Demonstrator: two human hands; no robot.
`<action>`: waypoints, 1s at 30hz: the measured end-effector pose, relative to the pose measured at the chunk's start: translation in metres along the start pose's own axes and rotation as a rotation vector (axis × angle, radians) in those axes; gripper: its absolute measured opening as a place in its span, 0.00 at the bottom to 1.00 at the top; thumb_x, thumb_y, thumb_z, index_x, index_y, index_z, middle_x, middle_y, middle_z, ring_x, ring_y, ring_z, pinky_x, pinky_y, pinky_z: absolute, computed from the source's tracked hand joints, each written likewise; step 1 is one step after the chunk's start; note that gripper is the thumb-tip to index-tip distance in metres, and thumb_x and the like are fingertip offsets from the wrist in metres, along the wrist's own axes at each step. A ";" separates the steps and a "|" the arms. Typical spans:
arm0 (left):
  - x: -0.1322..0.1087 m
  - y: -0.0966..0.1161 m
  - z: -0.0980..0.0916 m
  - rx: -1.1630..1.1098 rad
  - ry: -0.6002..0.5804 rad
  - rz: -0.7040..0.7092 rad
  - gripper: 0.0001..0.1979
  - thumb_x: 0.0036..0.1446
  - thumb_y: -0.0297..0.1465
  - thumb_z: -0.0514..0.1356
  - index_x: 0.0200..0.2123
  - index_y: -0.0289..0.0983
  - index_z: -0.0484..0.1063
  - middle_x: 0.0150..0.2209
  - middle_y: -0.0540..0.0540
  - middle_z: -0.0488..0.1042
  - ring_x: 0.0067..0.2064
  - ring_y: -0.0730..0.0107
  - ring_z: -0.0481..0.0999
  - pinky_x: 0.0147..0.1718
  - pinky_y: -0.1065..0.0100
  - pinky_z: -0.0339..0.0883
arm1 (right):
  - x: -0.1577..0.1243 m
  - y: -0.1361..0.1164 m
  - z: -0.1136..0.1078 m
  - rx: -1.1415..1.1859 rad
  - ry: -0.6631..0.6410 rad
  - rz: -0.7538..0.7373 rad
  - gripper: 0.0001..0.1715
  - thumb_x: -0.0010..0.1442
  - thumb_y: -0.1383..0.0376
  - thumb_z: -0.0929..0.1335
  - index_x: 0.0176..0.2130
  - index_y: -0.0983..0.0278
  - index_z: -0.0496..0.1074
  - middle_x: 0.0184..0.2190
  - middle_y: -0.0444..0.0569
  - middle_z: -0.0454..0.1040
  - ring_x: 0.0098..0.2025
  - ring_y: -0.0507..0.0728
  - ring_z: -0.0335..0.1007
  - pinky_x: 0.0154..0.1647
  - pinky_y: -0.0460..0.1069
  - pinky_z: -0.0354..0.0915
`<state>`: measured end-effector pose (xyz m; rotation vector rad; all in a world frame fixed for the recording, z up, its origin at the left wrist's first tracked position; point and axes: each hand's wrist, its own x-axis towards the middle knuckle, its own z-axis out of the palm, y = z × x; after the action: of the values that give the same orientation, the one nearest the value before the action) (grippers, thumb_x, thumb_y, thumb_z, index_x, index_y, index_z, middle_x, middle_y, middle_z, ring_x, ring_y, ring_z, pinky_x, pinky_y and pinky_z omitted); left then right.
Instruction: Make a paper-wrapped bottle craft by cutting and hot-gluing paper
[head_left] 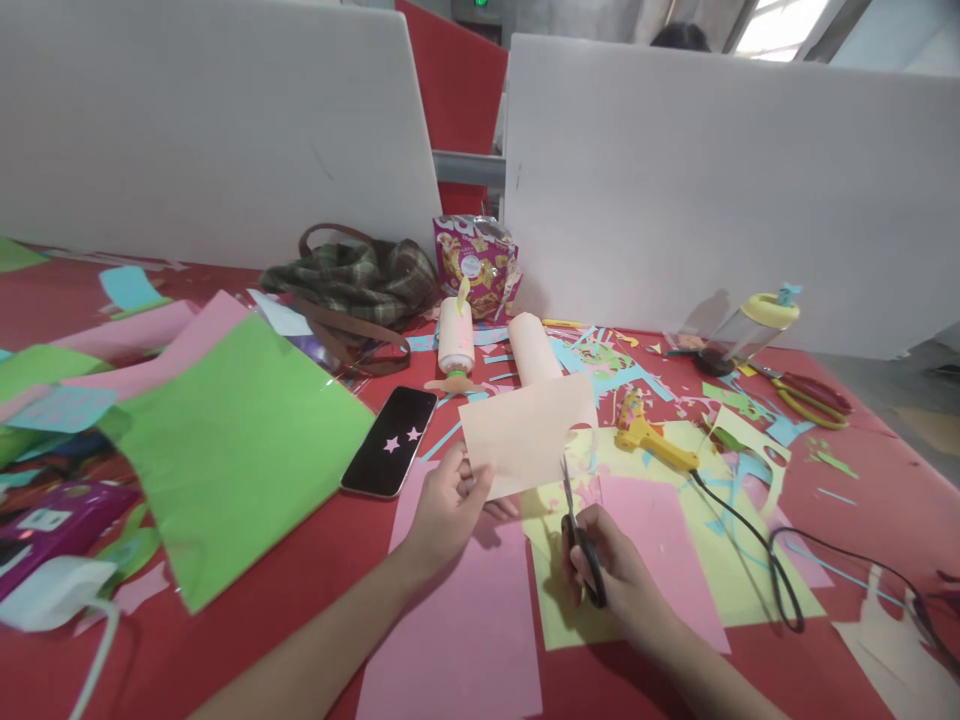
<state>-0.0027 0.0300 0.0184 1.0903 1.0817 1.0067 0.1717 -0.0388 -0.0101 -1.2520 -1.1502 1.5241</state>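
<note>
My left hand (450, 500) pinches the near left corner of a peach paper sheet (529, 430), which unrolls from a peach roll (531, 348) farther back. My right hand (611, 575) grips black-handled scissors (574, 520). Their blades point up and meet the sheet's lower edge. Under both hands lie pink sheets (465, 620) and a pale yellow sheet (720, 540) on the red table (315, 560).
A black phone (390, 442) with star stickers lies left of the sheet. A green sheet (240, 440), a yellow glue gun (649, 435) with black cord, a glue bottle (455, 335), a plaid bag (352, 280), a snack pouch (474, 262), red scissors (814, 395) and paper scraps surround them. White boards (712, 180) stand behind.
</note>
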 end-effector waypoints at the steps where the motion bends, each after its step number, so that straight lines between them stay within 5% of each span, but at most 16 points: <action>1: 0.000 0.000 0.000 0.002 0.005 0.004 0.13 0.49 0.34 0.55 0.38 0.36 0.59 0.26 0.48 0.73 0.21 0.69 0.74 0.22 0.68 0.71 | 0.000 0.002 0.000 0.004 0.003 -0.007 0.17 0.51 0.55 0.64 0.27 0.60 0.52 0.17 0.36 0.58 0.17 0.46 0.54 0.17 0.43 0.53; 30: 0.003 0.000 -0.004 0.085 -0.066 0.033 0.10 0.50 0.34 0.55 0.33 0.34 0.62 0.19 0.52 0.70 0.18 0.69 0.73 0.17 0.71 0.69 | 0.002 0.003 0.001 0.093 -0.006 0.004 0.19 0.50 0.52 0.64 0.27 0.60 0.51 0.15 0.35 0.58 0.16 0.47 0.54 0.16 0.42 0.53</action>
<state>-0.0060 0.0333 0.0175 1.2060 1.0644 0.9517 0.1703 -0.0374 -0.0137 -1.1888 -1.0686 1.5675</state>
